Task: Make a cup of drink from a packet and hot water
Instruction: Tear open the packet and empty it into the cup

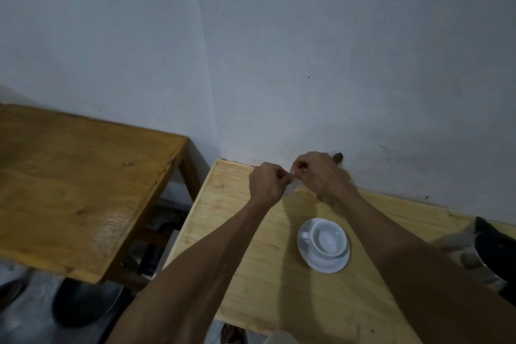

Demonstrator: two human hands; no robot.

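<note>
A white cup [329,239] stands upright and empty on a white saucer [324,261] on the light wooden table [251,274]. Beyond it, near the wall, my left hand [266,184] and my right hand [321,174] are raised above the table with fingertips pinched together. Between them they grip a small pale packet [291,186], mostly hidden by the fingers and blurred. A metal kettle with a black top [487,255] stands at the table's right edge, partly behind my right forearm.
A darker wooden table [78,184] stands to the left, with a gap between the two tables. Dark round objects [83,304] lie on the floor below. A grey wall [307,64] closes off the back. A small dark thing [337,157] sits by the wall.
</note>
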